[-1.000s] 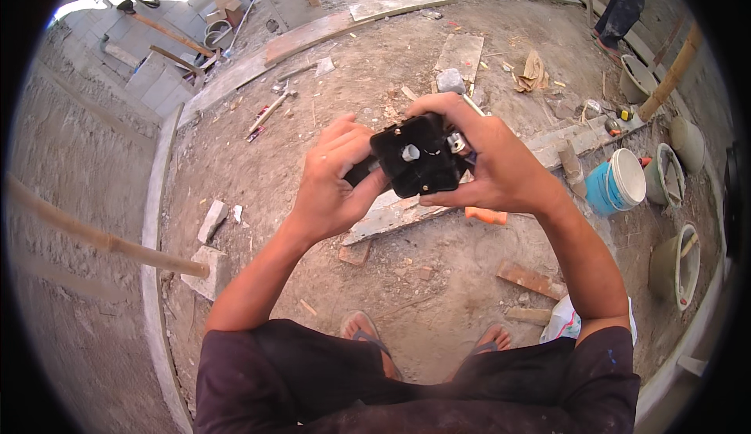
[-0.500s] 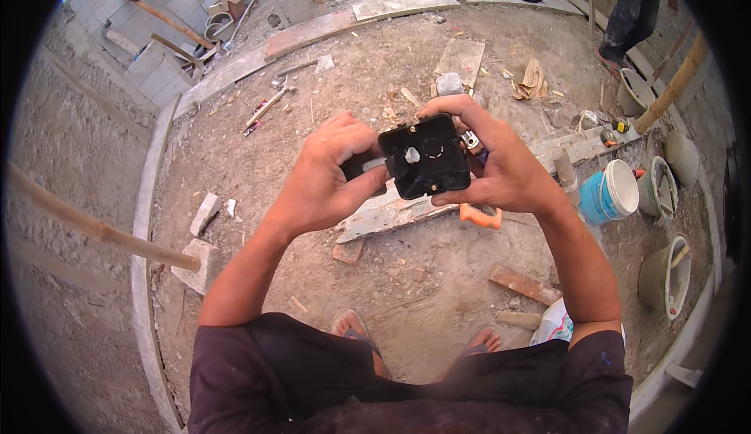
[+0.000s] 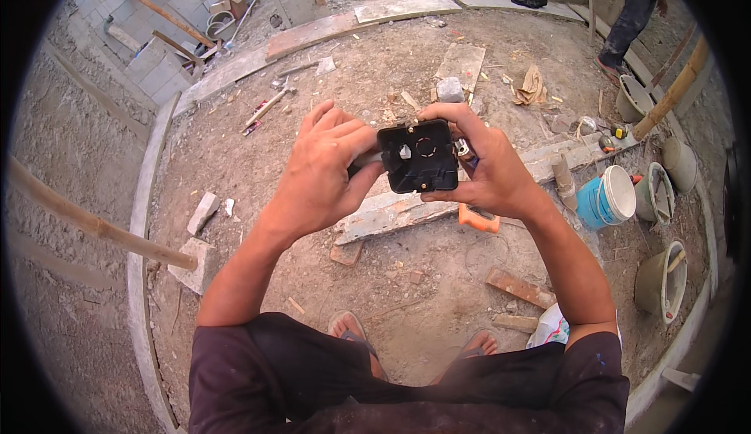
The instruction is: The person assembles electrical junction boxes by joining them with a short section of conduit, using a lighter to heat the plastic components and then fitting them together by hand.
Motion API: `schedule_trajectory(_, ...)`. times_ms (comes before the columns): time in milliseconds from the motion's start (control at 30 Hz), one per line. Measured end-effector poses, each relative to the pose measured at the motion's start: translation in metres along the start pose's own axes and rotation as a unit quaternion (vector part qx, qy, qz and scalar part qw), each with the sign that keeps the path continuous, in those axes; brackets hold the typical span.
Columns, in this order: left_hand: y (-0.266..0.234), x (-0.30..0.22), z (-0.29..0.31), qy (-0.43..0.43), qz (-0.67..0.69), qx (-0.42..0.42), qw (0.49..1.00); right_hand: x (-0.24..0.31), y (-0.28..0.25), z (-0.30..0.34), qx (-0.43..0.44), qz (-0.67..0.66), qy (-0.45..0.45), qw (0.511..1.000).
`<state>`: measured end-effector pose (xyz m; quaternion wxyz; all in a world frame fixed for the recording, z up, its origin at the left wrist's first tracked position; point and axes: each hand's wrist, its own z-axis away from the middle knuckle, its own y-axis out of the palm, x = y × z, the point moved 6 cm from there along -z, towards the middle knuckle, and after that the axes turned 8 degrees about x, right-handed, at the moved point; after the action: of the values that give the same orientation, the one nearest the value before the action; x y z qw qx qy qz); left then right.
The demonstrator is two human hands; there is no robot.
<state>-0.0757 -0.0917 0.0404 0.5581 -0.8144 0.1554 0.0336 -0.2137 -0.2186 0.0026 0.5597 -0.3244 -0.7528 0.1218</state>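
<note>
A black square electrical box (image 3: 422, 174) is held up in front of me, its open side facing me. My right hand (image 3: 494, 158) grips its right side, with fingers over the top and the thumb below. Tucked in that palm is what looks like a lighter (image 3: 463, 152), with a metal top and a purple body. My left hand (image 3: 325, 169) is closed at the box's left side, pinching a grey piece (image 3: 367, 158) mostly hidden by the fingers. A small whitish piece (image 3: 405, 152) shows inside the box, left of a round knockout.
Planks (image 3: 391, 219) and an orange-handled tool (image 3: 479, 219) lie below my hands. At right stand a blue bucket (image 3: 598, 203) and several grey buckets (image 3: 661, 281). A hammer (image 3: 270, 109) lies ahead left; a bamboo pole (image 3: 102, 230) slants in from the left. Someone's legs (image 3: 626, 27) show far right.
The box has shifted slightly left and turned a little more upright in my hands. My left fingers have straightened somewhat, covering more of the grey piece. The person at far right has moved slightly.
</note>
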Motion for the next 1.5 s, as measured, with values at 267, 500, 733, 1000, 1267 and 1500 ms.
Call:
schedule_trajectory(267, -0.003, 0.001, 0.001, -0.015, -0.021, 0.039, 0.999, -0.004, 0.003, -0.001, -0.023, 0.037, -0.043, 0.998)
schedule_trajectory(500, -0.033, -0.006, 0.001, 0.0, -0.099, -0.106, 0.989, 0.011, -0.018, 0.0, -0.116, 0.031, -0.052, 0.991)
schedule_trajectory(733, -0.04, 0.012, 0.003, -0.047, 0.044, -0.138, 0.988, 0.011, -0.032, 0.008, -0.113, -0.061, -0.052, 0.99)
schedule_trajectory(1000, -0.032, 0.001, 0.003, -0.02, -0.008, -0.102, 0.995, 0.007, -0.033, 0.007, -0.116, -0.046, -0.06, 0.99)
schedule_trajectory(1267, -0.034, 0.003, 0.004, -0.022, -0.005, -0.104, 0.994, 0.011, -0.031, 0.005, -0.132, -0.005, -0.074, 0.989)
schedule_trajectory(1500, -0.03, 0.012, 0.006, -0.038, -0.012, -0.1, 0.994, 0.007, -0.024, 0.006, -0.157, 0.005, -0.071, 0.985)
